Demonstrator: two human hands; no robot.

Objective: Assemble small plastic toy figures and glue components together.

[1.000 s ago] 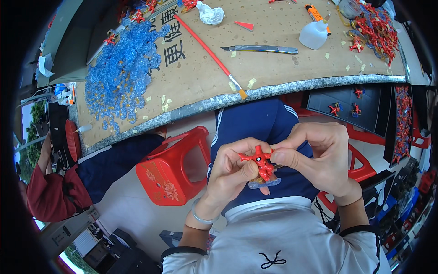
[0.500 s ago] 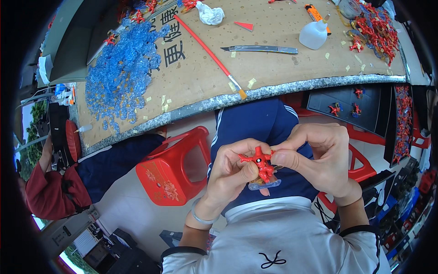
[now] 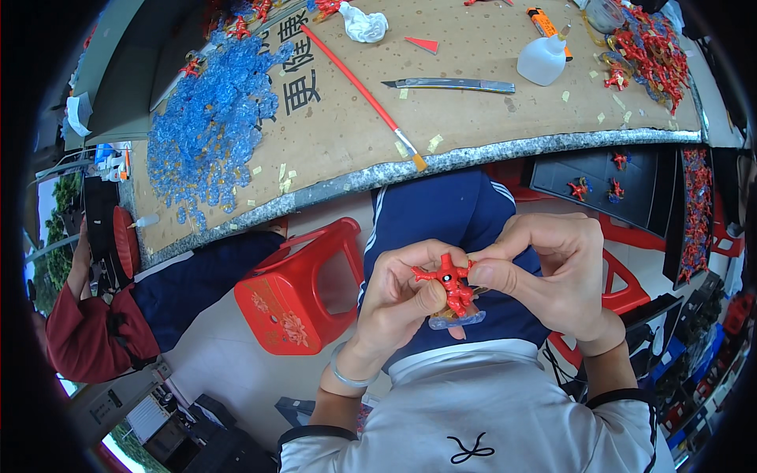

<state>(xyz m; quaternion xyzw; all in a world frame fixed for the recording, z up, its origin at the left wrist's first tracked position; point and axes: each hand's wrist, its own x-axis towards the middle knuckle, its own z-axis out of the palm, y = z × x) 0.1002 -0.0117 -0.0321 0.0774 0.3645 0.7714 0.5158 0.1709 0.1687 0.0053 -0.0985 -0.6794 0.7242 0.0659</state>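
Note:
A small red toy figure (image 3: pixel 455 285) on a clear bluish base (image 3: pixel 457 318) is held above my lap. My left hand (image 3: pixel 398 292) is closed round its left side, with the thumb pressed on the body. The thumb and forefinger of my right hand (image 3: pixel 544 268) pinch the figure's arm on the right. Whatever small part may sit between those right fingertips is hidden. Past my knees is the table (image 3: pixel 339 134), where a paintbrush with a red handle (image 3: pixel 355 79), a craft knife (image 3: pixel 449 85) and a white squeeze bottle (image 3: pixel 542 60) lie or stand.
A heap of clear blue pieces (image 3: pixel 209 118) covers the table's left; red figures (image 3: pixel 650 55) are piled at its far right. A black tray (image 3: pixel 599 189) with several figures sits right of my knees. A red stool (image 3: pixel 296 292) stands left, near a seated person (image 3: pixel 98 331).
My hands and the figure stay almost still. The seated person at the left has shifted an arm slightly.

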